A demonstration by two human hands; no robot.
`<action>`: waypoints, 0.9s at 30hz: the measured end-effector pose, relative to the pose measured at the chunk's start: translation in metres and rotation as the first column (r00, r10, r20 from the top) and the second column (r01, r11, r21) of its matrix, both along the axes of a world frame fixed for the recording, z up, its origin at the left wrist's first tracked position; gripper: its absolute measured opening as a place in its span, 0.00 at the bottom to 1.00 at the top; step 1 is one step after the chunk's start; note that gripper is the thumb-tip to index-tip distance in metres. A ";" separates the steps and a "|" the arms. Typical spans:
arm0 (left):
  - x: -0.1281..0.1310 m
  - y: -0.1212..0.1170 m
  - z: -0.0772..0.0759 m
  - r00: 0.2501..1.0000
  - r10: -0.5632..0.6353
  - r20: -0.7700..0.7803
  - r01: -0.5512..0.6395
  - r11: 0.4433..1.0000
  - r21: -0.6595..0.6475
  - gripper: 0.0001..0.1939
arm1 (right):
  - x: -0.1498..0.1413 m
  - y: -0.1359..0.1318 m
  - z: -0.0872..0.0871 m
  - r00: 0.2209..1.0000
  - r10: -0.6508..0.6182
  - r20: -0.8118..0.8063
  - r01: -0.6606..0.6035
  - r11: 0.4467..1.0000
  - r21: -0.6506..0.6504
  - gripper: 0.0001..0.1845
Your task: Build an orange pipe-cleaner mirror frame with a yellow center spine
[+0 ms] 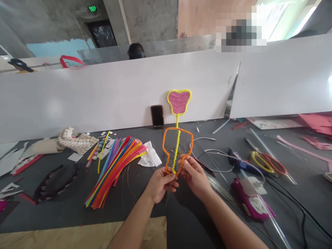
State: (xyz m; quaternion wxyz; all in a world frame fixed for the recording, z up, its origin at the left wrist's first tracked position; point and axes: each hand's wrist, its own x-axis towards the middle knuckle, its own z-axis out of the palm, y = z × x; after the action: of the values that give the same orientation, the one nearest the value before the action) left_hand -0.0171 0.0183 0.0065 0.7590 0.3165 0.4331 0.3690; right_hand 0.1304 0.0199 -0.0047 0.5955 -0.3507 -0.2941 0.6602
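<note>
Both hands hold up an orange pipe-cleaner outline, wide at the top and narrower toward the bottom. My left hand pinches its lower left end, where a yellow twisted stem meets it. On the lower right side, my right hand has its thumb and fingers closed on the orange outline. The yellow stem runs up behind the top of the outline to a pink shape with a yellow border, which shows against the white partition. Fingertips hide part of the bottom joint.
Colourful pipe cleaners lie left beside a crumpled tissue. Rightward are scissors, a blue glue gun, a magenta power strip and wires. A phone leans on the white partition.
</note>
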 end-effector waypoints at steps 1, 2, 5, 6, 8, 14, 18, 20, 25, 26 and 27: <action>0.001 0.000 0.000 1.000 0.007 0.007 -0.007 1.000 -0.006 0.15 | 0.000 0.000 0.000 1.000 -0.015 -0.023 0.015 1.000 0.000 0.14; 0.003 0.000 0.000 1.000 0.020 0.013 -0.020 1.000 -0.009 0.16 | 0.000 0.001 0.000 0.999 -0.026 -0.037 0.026 1.000 0.000 0.13; 0.005 0.001 -0.002 0.995 0.100 0.019 -0.099 0.995 -0.017 0.16 | -0.001 0.002 -0.002 0.998 -0.042 -0.044 0.043 0.999 0.011 0.11; 0.005 0.002 -0.002 0.992 0.129 0.015 -0.128 0.992 -0.018 0.16 | -0.001 0.003 -0.003 0.998 -0.046 -0.041 0.047 0.999 0.017 0.11; 0.005 0.002 -0.003 0.989 0.150 0.003 -0.150 0.989 -0.019 0.16 | -0.001 0.003 -0.004 0.998 -0.054 -0.029 0.055 0.998 0.026 0.11; 0.003 -0.002 -0.001 1.000 -0.014 -0.001 0.014 1.000 0.022 0.13 | 0.004 0.005 -0.002 0.999 -0.037 -0.006 0.037 0.999 -0.007 0.13; 0.004 -0.003 0.001 1.000 -0.012 0.010 0.012 1.000 0.022 0.13 | 0.006 0.006 -0.001 1.000 -0.023 0.004 0.023 1.000 -0.001 0.13; 0.004 -0.002 0.001 1.000 0.018 0.011 -0.018 1.000 0.008 0.15 | 0.006 0.006 0.000 0.998 -0.030 0.051 0.029 1.000 0.009 0.14; 0.005 0.001 -0.002 0.993 0.116 -0.009 -0.116 0.993 0.032 0.17 | 0.008 0.005 0.000 0.893 -0.295 0.339 0.244 0.952 0.185 0.17; 0.004 0.001 -0.003 0.992 0.129 -0.003 -0.129 0.991 0.042 0.17 | 0.009 0.004 -0.001 0.849 -0.347 0.399 0.269 0.933 0.239 0.17; 0.004 0.001 -0.004 0.990 0.139 0.009 -0.139 0.989 0.051 0.17 | 0.010 0.003 -0.001 0.807 -0.375 0.456 0.263 0.920 0.292 0.17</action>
State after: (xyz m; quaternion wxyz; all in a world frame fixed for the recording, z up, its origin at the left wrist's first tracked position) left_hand -0.0132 0.0195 0.0028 0.7241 0.3039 0.4427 0.4328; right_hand 0.1400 0.0231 -0.0053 0.6349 -0.4888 -0.4449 0.3999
